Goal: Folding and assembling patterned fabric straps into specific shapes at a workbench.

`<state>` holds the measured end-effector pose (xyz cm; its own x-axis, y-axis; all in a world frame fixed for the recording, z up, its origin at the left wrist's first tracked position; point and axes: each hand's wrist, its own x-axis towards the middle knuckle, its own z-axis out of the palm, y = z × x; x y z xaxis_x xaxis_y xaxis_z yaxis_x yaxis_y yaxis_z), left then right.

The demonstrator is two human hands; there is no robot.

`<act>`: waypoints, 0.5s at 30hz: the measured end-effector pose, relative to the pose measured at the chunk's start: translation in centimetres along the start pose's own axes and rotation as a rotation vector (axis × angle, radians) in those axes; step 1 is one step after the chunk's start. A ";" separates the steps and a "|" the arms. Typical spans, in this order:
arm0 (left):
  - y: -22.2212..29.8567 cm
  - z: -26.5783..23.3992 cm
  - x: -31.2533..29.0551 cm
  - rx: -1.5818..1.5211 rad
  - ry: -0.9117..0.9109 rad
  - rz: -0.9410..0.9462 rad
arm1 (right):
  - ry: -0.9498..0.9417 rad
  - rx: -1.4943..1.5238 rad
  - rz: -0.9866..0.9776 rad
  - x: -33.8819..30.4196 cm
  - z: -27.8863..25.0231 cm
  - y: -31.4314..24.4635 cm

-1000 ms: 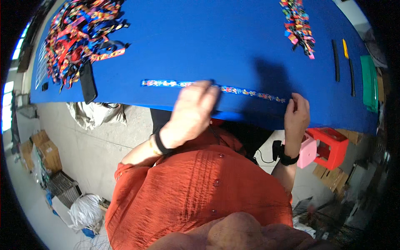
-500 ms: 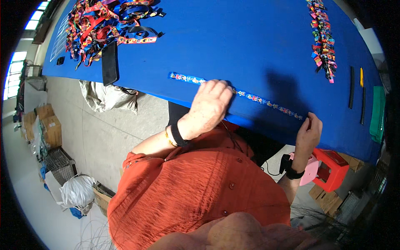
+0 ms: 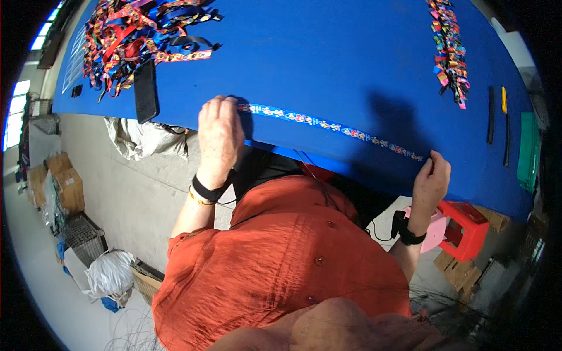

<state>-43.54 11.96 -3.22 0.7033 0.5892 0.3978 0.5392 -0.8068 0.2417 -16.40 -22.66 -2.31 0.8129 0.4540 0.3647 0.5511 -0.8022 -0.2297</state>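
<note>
A narrow blue printed ribbon point(image 3: 331, 125) with small colourful figures lies stretched out straight along the near edge of the blue-covered table point(image 3: 328, 52). My left hand point(image 3: 221, 131) is at its left end, fingers held together and bent over the strap; their tips are partly hidden. At the other end, my right hand point(image 3: 433, 178) pinches the ribbon between thumb and fingers. Both wrists wear dark bands.
A tangled heap of printed ribbons point(image 3: 126, 44) lies at the far left, beside a black phone-like slab point(image 3: 146, 92). A bundle of small colourful strips point(image 3: 449, 55) sits far right. Near it are a black rod point(image 3: 491, 114), a yellow-and-black tool point(image 3: 505, 126) and a green item point(image 3: 527, 152).
My left hand has moved left along the ribbon, from its middle to its left end, baring the stretch between both hands. My right hand stays at the right end.
</note>
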 end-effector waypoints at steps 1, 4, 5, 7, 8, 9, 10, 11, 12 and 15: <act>0.1 0.0 0.0 0.010 0.035 0.008 | 0.011 0.004 -0.029 0.0 0.0 0.0; 2.3 -0.6 0.5 0.010 0.044 0.031 | 0.007 -0.011 -0.019 0.0 -0.1 -0.2; 3.2 -0.8 0.5 -0.018 0.043 0.048 | 0.014 0.007 -0.033 0.1 -0.2 -0.3; 5.3 -0.8 0.5 -0.159 -0.031 0.111 | 0.004 -0.005 -0.022 0.2 -0.7 -0.7; 6.4 -0.5 0.4 -0.200 -0.050 0.159 | -0.008 0.023 -0.015 0.3 -0.9 -1.1; 7.3 0.0 0.1 -0.249 -0.096 0.227 | -0.018 0.045 -0.002 0.3 -1.1 -1.5; 8.3 0.4 0.1 -0.287 -0.114 0.275 | -0.007 0.039 -0.018 0.4 -1.4 -2.0; 9.3 0.7 0.2 -0.324 -0.135 0.327 | 0.002 0.024 -0.004 0.5 -1.7 -2.6; 10.1 1.1 0.3 -0.345 -0.161 0.359 | 0.001 0.088 -0.060 0.7 -1.9 -3.3; 12.0 1.5 0.4 -0.379 -0.192 0.420 | -0.052 0.254 -0.217 0.7 -1.4 -6.1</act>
<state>-36.10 2.62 -1.44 0.9108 0.1854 0.3689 0.0187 -0.9110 0.4119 -19.48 -18.05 0.62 0.6763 0.6284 0.3844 0.7365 -0.5651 -0.3719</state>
